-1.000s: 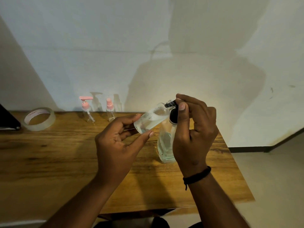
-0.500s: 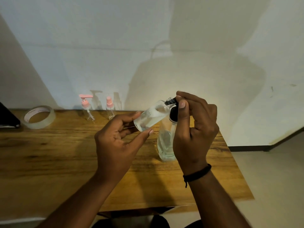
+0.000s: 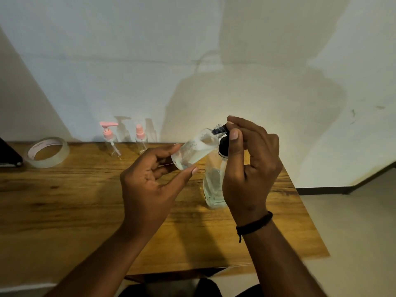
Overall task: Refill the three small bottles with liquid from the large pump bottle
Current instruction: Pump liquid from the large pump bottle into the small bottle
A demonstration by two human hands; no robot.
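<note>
Wooden table: rear edge butts the wall, right edge runs just beside the large pump bottle, near edge below the forearms. Open tabletop left of and in front of the hands; little room to the right of the big bottle before the drop to the floor.

Surface: brown wood grain, matte. Wall pale, plain, w/ shadows.

L hand: grasping a small clear bottle between thumb and fingertips, held tilted above the table, neck pointing up-right to the pump spout. Some clear liquid w/ bubbles inside; exact level cannot tell.

R hand: clenched over the black pump head, thumb on top, hiding most of it. Black cord on that wrist.

Large bottle: clear plastic, rounded, upright on the table, partly filled w/ clear liquid.

At rear edge by the wall: small pump bottle w/ pink top and small pink-capped spray bottle, both upright, near each other, looking empty. Tape roll lies flat far left, beside a dark object cut off by the frame.
</note>
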